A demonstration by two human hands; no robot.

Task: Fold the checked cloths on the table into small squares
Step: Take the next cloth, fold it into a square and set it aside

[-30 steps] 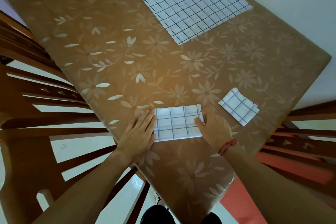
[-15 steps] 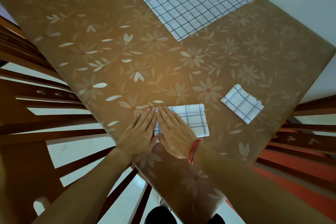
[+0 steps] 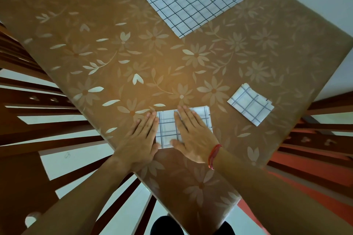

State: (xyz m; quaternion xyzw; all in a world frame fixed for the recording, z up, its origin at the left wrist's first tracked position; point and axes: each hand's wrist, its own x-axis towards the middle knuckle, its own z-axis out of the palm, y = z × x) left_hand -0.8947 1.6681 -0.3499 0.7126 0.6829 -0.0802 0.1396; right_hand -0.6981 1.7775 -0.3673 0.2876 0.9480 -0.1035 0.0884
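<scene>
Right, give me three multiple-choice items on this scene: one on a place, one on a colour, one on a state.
1. The small folded square lies:
A. right of the near cloth
B. left of it
C. on top of it

2. The band on the right wrist is:
A. blue
B. red
C. green

3. The right grip:
A. pinches a lifted corner
B. is raised in the air
C. lies flat on the near cloth

Key:
1 A, the square sits apart on that side.
2 B, it shows red against the arm.
3 C, its straight fingers press the cloth down.
</scene>
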